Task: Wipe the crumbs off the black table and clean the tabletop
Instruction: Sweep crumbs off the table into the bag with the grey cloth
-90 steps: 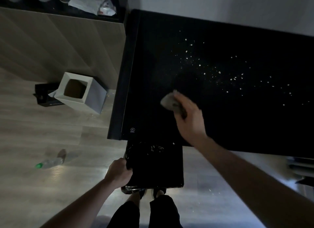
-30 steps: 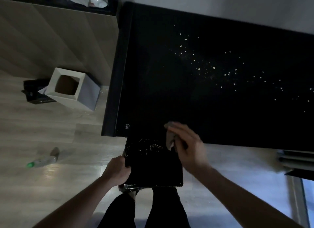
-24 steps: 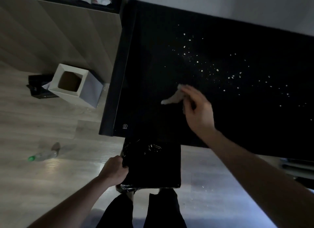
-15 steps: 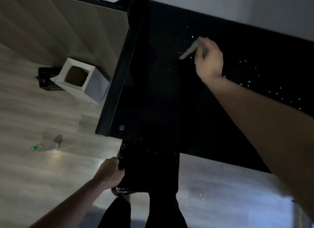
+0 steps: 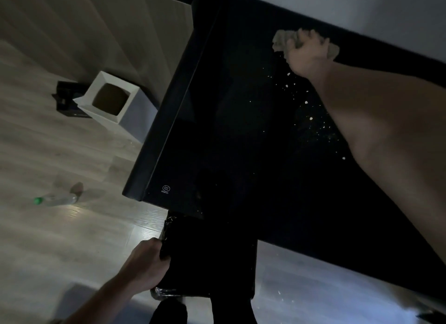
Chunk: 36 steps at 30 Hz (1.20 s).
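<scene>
The black table fills the middle and right of the view. Pale crumbs lie scattered on its far half, beside my right forearm. My right hand is stretched to the table's far edge by the wall and presses a crumpled grey cloth onto the top. My left hand grips the rim of a black bin lined with a black bag, held just under the table's near edge. A few crumbs sit at that near edge above the bin.
A white square bin stands on the wooden floor left of the table, with a dark box behind it. A plastic bottle with a green cap lies on the floor. Some crumbs lie on the floor near my legs.
My right hand swept the cloth to the near edge over the bin, then lifted and reached out to the table's far edge. My left hand has kept hold of the bin.
</scene>
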Available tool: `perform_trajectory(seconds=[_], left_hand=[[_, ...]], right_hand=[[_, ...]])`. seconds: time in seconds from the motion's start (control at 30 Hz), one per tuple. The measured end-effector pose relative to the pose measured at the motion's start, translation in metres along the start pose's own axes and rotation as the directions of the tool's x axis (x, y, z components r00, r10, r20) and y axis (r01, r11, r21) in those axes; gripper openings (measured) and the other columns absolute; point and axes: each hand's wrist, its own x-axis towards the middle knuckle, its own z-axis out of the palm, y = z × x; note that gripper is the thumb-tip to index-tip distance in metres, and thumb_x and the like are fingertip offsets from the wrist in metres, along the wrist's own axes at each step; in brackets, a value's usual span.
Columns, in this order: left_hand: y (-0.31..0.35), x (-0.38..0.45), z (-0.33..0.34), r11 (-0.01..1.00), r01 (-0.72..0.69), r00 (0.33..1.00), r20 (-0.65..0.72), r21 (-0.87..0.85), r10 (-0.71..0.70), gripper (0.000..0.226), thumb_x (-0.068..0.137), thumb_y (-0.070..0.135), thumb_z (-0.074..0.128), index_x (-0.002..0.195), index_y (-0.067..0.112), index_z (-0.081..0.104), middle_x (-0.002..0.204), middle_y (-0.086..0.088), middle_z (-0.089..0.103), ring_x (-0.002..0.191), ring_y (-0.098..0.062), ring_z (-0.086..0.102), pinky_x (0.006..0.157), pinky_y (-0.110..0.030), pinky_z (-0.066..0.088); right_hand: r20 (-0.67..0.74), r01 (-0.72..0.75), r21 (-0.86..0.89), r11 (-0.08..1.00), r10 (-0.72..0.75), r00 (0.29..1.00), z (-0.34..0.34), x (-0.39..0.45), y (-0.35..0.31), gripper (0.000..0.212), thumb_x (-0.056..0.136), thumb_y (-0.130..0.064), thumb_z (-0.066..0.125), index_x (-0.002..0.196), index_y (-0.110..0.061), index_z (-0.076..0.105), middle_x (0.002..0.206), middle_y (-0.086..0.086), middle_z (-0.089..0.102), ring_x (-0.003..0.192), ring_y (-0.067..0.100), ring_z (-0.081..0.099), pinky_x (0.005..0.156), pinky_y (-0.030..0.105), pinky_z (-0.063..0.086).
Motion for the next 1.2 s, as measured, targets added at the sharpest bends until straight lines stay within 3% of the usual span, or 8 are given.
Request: perform_trajectory(seconds=[0.13, 0.33, 0.53, 0.73, 0.83, 0.97, 1.07, 1.2], left_hand=[[-0.003, 0.002, -0.002, 1.0, -0.005, 1.0, -0.002, 0.005, 0.005, 0.027, 0.079, 0.023, 0.055, 0.058, 0.01, 0.045, 0.051, -0.002, 0.05, 0.046, -0.014, 0.046, 0.044, -0.024, 0.03], [0.0, -0.001, -0.009, 0.999, -0.046, 0.999, -0.026, 0.005, 0.046, 0.031, 0.079, 0.017, 0.056, 0.052, 0.011, 0.042, 0.049, -0.001, 0.046, 0.049, -0.021, 0.045, 0.044, -0.026, 0.029], [-0.006, -0.005, -0.014, 0.999, -0.051, 0.999, 0.01, 0.008, 0.051, 0.026, 0.075, 0.019, 0.054, 0.054, 0.009, 0.043, 0.049, -0.002, 0.048, 0.049, -0.022, 0.046, 0.044, -0.027, 0.03], [-0.012, -0.009, -0.011, 0.997, -0.058, 0.998, 0.013, 0.047, 0.057, 0.03, 0.078, 0.019, 0.056, 0.054, 0.01, 0.041, 0.051, -0.001, 0.046, 0.051, -0.021, 0.044, 0.043, -0.022, 0.027], [-0.016, -0.007, -0.011, 0.995, -0.068, 0.997, 0.024, 0.067, 0.067, 0.028, 0.078, 0.022, 0.057, 0.057, 0.009, 0.043, 0.052, 0.0, 0.046, 0.052, -0.02, 0.044, 0.044, -0.022, 0.027], [-0.019, -0.003, -0.013, 0.996, -0.06, 0.998, 0.021, 0.068, 0.058, 0.026, 0.077, 0.022, 0.056, 0.057, 0.009, 0.044, 0.052, 0.0, 0.048, 0.049, -0.017, 0.045, 0.044, -0.022, 0.028], [-0.02, 0.0, -0.015, 0.998, -0.048, 0.999, 0.025, 0.05, 0.047, 0.027, 0.076, 0.022, 0.054, 0.056, 0.01, 0.041, 0.052, 0.001, 0.045, 0.05, -0.02, 0.042, 0.045, -0.025, 0.027], [-0.016, 0.006, -0.014, 0.999, -0.041, 0.999, 0.033, 0.018, 0.04, 0.028, 0.075, 0.024, 0.053, 0.055, 0.009, 0.039, 0.05, -0.001, 0.044, 0.049, -0.02, 0.041, 0.043, -0.024, 0.026]], right_hand=[[0.029, -0.015, -0.024, 1.0, 0.016, 0.999, 0.007, -0.028, -0.02, 0.061, 0.103, -0.055, 0.02, 0.163, -0.045, 0.015, 0.175, -0.008, -0.001, 0.161, 0.032, -0.011, 0.125, 0.064, -0.005], [0.036, 0.228, -0.086, 0.97, -0.226, 0.973, 0.023, -0.084, -0.026, 0.057, 0.105, -0.051, 0.029, 0.161, -0.041, 0.029, 0.173, -0.008, 0.017, 0.162, 0.026, 0.003, 0.127, 0.059, 0.006], [0.008, 0.453, -0.085, 0.887, -0.455, 0.891, 0.058, -0.188, -0.021, 0.062, 0.099, -0.058, 0.041, 0.157, -0.035, 0.043, 0.168, -0.005, 0.033, 0.16, 0.028, 0.017, 0.126, 0.054, 0.017], [-0.002, 0.636, 0.066, 0.769, -0.637, 0.771, 0.084, -0.272, -0.008, 0.048, 0.102, -0.021, 0.058, 0.149, -0.025, 0.056, 0.162, -0.004, 0.044, 0.157, 0.025, 0.028, 0.125, 0.049, 0.022], [-0.065, 0.565, 0.294, 0.771, -0.574, 0.816, 0.073, -0.264, -0.011, 0.048, 0.098, -0.003, 0.059, 0.143, -0.019, 0.062, 0.153, -0.002, 0.055, 0.147, 0.016, 0.044, 0.125, 0.036, 0.033], [-0.234, 0.432, 0.459, 0.776, -0.364, 0.902, 0.044, -0.217, -0.028, 0.045, 0.096, -0.003, 0.055, 0.138, -0.013, 0.067, 0.144, -0.002, 0.062, 0.134, 0.01, 0.056, 0.117, 0.014, 0.035], [-0.307, 0.345, 0.497, 0.796, -0.211, 0.928, 0.018, -0.165, -0.037, 0.041, 0.099, -0.008, 0.052, 0.138, -0.01, 0.066, 0.143, 0.003, 0.063, 0.131, 0.007, 0.054, 0.117, 0.012, 0.033], [-0.28, 0.288, 0.366, 0.885, -0.19, 0.941, -0.005, -0.094, -0.045, 0.044, 0.104, -0.014, 0.046, 0.147, -0.01, 0.056, 0.152, 0.007, 0.055, 0.141, 0.014, 0.048, 0.118, 0.012, 0.026]])
